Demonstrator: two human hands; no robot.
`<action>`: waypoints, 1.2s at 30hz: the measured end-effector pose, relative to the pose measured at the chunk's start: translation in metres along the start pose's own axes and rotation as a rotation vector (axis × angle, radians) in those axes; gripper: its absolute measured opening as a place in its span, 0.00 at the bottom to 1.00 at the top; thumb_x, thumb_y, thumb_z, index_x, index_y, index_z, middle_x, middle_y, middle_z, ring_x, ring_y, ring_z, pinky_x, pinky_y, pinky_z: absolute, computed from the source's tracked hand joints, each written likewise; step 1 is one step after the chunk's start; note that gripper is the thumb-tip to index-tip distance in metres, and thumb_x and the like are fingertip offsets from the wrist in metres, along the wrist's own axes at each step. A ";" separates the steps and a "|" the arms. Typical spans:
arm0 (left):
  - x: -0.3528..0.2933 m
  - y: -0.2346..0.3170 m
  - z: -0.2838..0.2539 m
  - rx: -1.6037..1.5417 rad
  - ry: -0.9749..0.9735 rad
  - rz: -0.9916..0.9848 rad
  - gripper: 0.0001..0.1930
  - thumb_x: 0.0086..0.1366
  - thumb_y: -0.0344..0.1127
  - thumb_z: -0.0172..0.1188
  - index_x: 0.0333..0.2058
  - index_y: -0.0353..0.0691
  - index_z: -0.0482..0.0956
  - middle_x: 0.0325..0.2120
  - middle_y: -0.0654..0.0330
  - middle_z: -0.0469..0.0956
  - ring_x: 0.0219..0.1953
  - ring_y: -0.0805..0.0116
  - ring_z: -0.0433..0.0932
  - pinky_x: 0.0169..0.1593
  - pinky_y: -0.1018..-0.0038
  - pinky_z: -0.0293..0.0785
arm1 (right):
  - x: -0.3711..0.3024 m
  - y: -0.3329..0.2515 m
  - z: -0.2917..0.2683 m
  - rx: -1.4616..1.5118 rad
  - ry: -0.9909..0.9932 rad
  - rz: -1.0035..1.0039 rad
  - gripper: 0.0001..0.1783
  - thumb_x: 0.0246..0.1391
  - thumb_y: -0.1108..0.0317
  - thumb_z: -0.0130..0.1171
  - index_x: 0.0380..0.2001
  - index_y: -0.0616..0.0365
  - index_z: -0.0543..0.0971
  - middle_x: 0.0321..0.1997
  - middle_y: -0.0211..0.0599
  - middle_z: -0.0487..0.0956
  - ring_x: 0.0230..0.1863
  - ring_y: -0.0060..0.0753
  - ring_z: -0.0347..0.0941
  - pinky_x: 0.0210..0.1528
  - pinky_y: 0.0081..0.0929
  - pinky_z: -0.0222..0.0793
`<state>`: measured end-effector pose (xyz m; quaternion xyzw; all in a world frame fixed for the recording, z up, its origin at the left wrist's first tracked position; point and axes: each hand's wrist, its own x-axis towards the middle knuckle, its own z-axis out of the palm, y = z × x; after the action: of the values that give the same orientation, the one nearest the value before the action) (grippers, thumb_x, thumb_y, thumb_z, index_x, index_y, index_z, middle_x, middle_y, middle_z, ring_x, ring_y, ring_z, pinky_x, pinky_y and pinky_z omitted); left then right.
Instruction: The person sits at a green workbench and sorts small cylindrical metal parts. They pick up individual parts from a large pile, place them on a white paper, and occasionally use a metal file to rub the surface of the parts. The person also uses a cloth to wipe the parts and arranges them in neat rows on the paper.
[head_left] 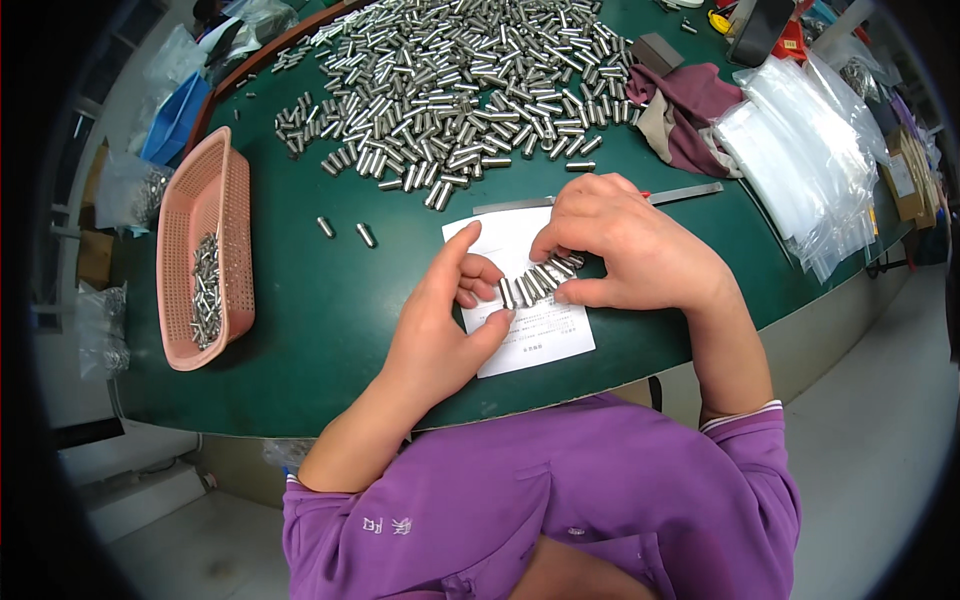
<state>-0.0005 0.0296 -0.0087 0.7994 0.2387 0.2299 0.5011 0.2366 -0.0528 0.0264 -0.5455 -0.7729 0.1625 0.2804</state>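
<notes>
A short row of small metal pins (538, 282) lies side by side over a printed white sheet (545, 345), between my two hands. My left hand (432, 315) closes on the row's left end with the thumb and curled fingers, while its index finger points up and away. At the right end, my right hand (635, 245) is bent over the pins, thumb below and fingers above, gripping them. Its palm and fingers hide part of the row. Behind the right hand, a steel caliper-like tool (685, 193) lies across the table.
A large heap of metal pins (450, 90) spreads across the far side of the green table (320, 300). Two loose pins (366, 235) lie left of the sheet. A pink basket (240, 270) holds smaller metal parts. A maroon cloth (690, 110) and plastic bags (800, 150) lie right.
</notes>
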 end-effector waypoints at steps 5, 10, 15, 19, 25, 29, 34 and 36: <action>0.005 0.009 -0.009 -0.797 0.054 -0.234 0.39 0.58 0.20 0.63 0.67 0.35 0.55 0.47 0.56 0.73 0.41 0.71 0.76 0.47 0.77 0.76 | 0.007 -0.009 0.003 0.069 0.130 -0.219 0.24 0.38 0.64 0.71 0.45 0.42 0.83 0.37 0.27 0.72 0.47 0.36 0.70 0.51 0.38 0.61; 0.007 0.003 -0.023 -1.101 -0.072 -0.265 0.36 0.62 0.25 0.62 0.67 0.36 0.56 0.49 0.57 0.73 0.45 0.68 0.77 0.49 0.75 0.76 | 0.009 -0.003 0.011 -0.192 0.238 -0.105 0.31 0.40 0.69 0.68 0.53 0.38 0.80 0.44 0.30 0.74 0.50 0.39 0.69 0.54 0.41 0.63; 0.006 -0.007 -0.023 -1.233 -0.057 -0.302 0.38 0.62 0.32 0.66 0.67 0.36 0.56 0.48 0.58 0.74 0.43 0.70 0.73 0.49 0.76 0.71 | 0.013 -0.010 0.008 -0.199 0.415 -0.230 0.33 0.42 0.72 0.65 0.56 0.35 0.78 0.51 0.28 0.75 0.53 0.37 0.71 0.56 0.41 0.63; 0.008 -0.007 -0.024 -1.258 -0.152 -0.264 0.39 0.61 0.33 0.67 0.67 0.34 0.56 0.48 0.58 0.74 0.44 0.70 0.72 0.50 0.75 0.70 | 0.016 -0.006 0.018 -0.339 0.437 -0.199 0.18 0.43 0.72 0.62 0.41 0.45 0.83 0.45 0.28 0.78 0.50 0.35 0.73 0.54 0.39 0.65; 0.000 0.002 -0.021 -0.117 0.124 0.014 0.23 0.57 0.23 0.65 0.52 0.33 0.72 0.42 0.60 0.72 0.37 0.74 0.74 0.41 0.79 0.72 | -0.007 0.000 -0.010 -0.233 0.497 0.225 0.06 0.45 0.71 0.64 0.31 0.53 0.83 0.35 0.33 0.80 0.39 0.43 0.75 0.42 0.40 0.70; -0.004 0.019 -0.014 0.308 -0.029 0.057 0.23 0.52 0.22 0.67 0.48 0.36 0.75 0.36 0.61 0.74 0.34 0.72 0.74 0.40 0.76 0.72 | -0.023 -0.026 0.002 -0.173 0.205 0.353 0.10 0.47 0.65 0.65 0.33 0.57 0.82 0.35 0.40 0.80 0.42 0.47 0.76 0.47 0.41 0.72; -0.005 0.015 -0.010 0.405 -0.094 0.083 0.29 0.51 0.26 0.70 0.54 0.37 0.72 0.39 0.59 0.75 0.37 0.68 0.74 0.41 0.72 0.73 | -0.028 -0.031 0.020 -0.163 0.197 0.384 0.11 0.46 0.66 0.67 0.33 0.59 0.81 0.34 0.43 0.79 0.44 0.48 0.75 0.50 0.40 0.72; -0.005 0.014 -0.011 0.381 -0.098 0.103 0.30 0.51 0.26 0.70 0.55 0.36 0.72 0.40 0.58 0.75 0.38 0.68 0.74 0.42 0.72 0.74 | -0.028 -0.031 0.024 -0.116 0.199 0.423 0.11 0.45 0.67 0.67 0.33 0.59 0.81 0.33 0.43 0.79 0.44 0.49 0.75 0.49 0.40 0.72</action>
<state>-0.0090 0.0290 0.0073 0.9012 0.2117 0.1668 0.3394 0.2056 -0.0883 0.0179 -0.7238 -0.6180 0.1183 0.2832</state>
